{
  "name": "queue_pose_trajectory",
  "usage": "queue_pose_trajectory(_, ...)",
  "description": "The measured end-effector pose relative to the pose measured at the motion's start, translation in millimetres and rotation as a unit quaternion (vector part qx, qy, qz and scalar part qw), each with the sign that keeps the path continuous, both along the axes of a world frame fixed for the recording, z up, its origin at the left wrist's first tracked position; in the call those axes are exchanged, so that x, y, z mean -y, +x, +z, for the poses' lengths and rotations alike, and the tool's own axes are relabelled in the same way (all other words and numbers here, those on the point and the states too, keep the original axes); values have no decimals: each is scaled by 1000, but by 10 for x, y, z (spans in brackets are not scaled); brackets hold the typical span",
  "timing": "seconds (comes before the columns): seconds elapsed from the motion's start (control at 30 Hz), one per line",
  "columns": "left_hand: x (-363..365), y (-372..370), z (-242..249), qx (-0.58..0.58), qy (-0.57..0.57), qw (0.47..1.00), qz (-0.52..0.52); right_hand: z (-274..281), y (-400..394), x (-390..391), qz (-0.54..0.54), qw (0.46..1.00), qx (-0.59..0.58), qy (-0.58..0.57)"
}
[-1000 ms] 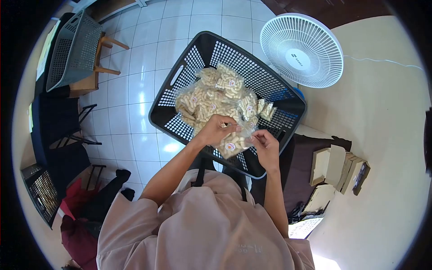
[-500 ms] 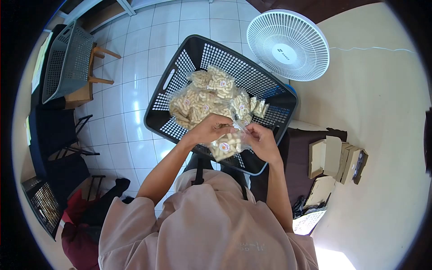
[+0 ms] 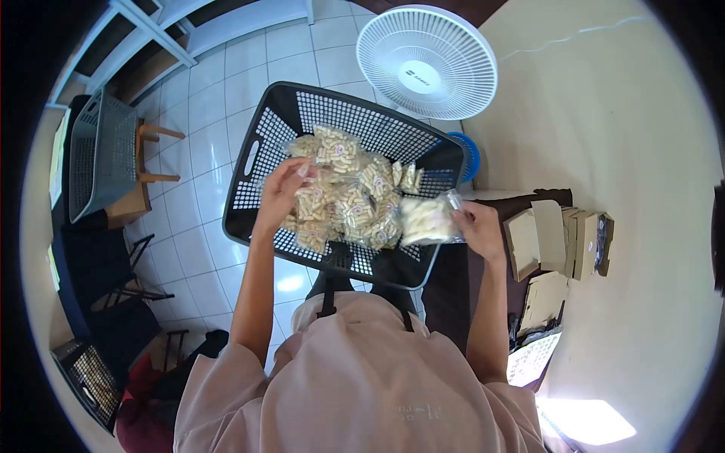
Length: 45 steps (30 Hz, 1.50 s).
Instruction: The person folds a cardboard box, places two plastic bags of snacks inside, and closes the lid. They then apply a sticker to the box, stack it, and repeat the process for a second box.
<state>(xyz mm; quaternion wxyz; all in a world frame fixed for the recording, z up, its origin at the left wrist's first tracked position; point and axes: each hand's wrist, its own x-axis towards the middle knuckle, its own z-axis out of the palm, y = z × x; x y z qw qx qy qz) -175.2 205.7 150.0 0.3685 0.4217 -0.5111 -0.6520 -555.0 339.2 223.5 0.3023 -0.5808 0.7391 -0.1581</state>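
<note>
My right hand grips the edge of a clear plastic bag of pale snack pieces, held over the right side of a black perforated basket. The bag is smeared by motion. My left hand is over the basket's left side, fingers closed on the plastic corner of another snack bag. Several similar bags of short, pale sticks lie heaped in the basket, some with a small round label.
A white fan stands beyond the basket, with a blue perforated container beside it. Cardboard boxes are on the right by the wall. A grey basket sits on a wooden stool at left, near dark folding chairs.
My hands have moved apart: the right has carried its bag rightward, and the left has let go of that bag and reached left to the heap. The view has shifted.
</note>
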Motion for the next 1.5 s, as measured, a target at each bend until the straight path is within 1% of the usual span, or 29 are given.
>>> queue_pose_trajectory(0.07,-29,-91,29,33,-12,999,4,-44,-65,-96,-53,991,110,-48)
queue_pose_trajectory(0.1,-63,-166,111,40,-36,999,-6,-31,-76,-114,-57,991,111,-50)
queue_pose_trajectory(0.17,-157,-390,274,51,-84,995,-29,12,-95,-151,-108,945,300,-74)
queue_pose_trajectory(0.2,-211,-582,473,54,-87,994,-35,128,-66,-146,-76,962,253,-72)
queue_pose_trajectory(0.27,-314,-999,809,18,-86,988,-124,299,-60,-153,-17,967,238,-83)
queue_pose_trajectory(0.33,-420,-1420,842,-55,-100,971,-208,405,-144,-200,-9,960,271,-72)
queue_pose_trajectory(0.37,-485,-1595,889,-50,-101,971,-212,469,-196,-221,13,955,287,-68)
queue_pose_trajectory(0.4,-552,-1760,960,-5,-112,948,-298,508,-255,-256,33,951,302,-64)
queue_pose_trajectory(0.43,-610,-1899,1005,38,-123,915,-383,518,-324,-295,26,947,314,-57)
queue_pose_trajectory(0.47,-674,-2018,1010,41,-125,911,-390,484,-400,-346,20,947,316,-62)
queue_pose_trajectory(0.53,-842,-2243,980,2,24,914,-406,332,-552,-471,-82,914,390,-74)
queue_pose_trajectory(0.57,-908,-2337,952,36,39,923,-381,223,-565,-527,-136,886,421,-138)
queue_pose_trajectory(0.6,-982,-2423,900,39,39,921,-386,145,-596,-593,-140,884,422,-141)
queue_pose_trajectory(0.67,-1151,-2590,748,-3,57,966,-253,44,-665,-745,-339,848,313,-260)
queue_pose_trajectory(0.7,-1259,-2696,662,-19,78,980,-180,43,-680,-888,-347,827,388,-212)
queue_pose_trajectory(0.73,-1352,-2802,659,-29,60,990,-127,42,-693,-1044,-326,832,435,-115)
queue_pose_trajectory(0.8,-1540,-2928,501,-33,65,991,-113,38,-576,-1265,-208,896,382,-92)
queue_pose_trajectory(0.83,-1624,-2994,467,-32,66,990,-118,12,-549,-1307,-213,894,382,-92)
queue_pose_trajectory(0.9,-1779,-3118,419,-59,30,993,-99,-41,-561,-1378,-319,810,486,-72)
queue_pose_trajectory(1.03,-1907,-3205,406,-27,21,993,-111,-56,-770,-1514,-327,770,541,-87)
queue_pose_trajectory(1.07,-1925,-3219,443,-69,127,988,-59,-46,-825,-1550,-328,769,542,-87)
queue_pose_trajectory(1.1,-1933,-3242,479,-111,230,967,-4,-6,-886,-1572,-338,722,597,-92)
queue_pose_trajectory(1.13,-1936,-3254,446,-111,229,967,-3,36,-956,-1590,-344,672,649,-96)
queue_pose_trajectory(1.2,-1933,-3274,354,-62,105,991,-62,54,-1126,-1677,-342,677,647,-77)
queue_pose_trajectory(1.23,-1938,-3291,330,-112,159,980,-51,23,-1202,-1734,-343,680,643,-77)
queue_pose_trajectory(1.27,-1958,-3282,317,-110,160,980,-48,5,-1258,-1782,-344,683,639,-77)
queue_pose_trajectory(1.33,-1941,-3299,369,-163,262,949,-57,26,-1379,-1840,-379,693,605,-93)
queue_pose_trajectory(1.4,-1917,-3343,341,-137,237,961,-52,218,-1517,-1919,-381,652,648,-104)
queue_pose_trajectory(1.5,-1927,-3367,316,-91,187,977,-50,153,-1752,-2088,-341,692,629,-97)
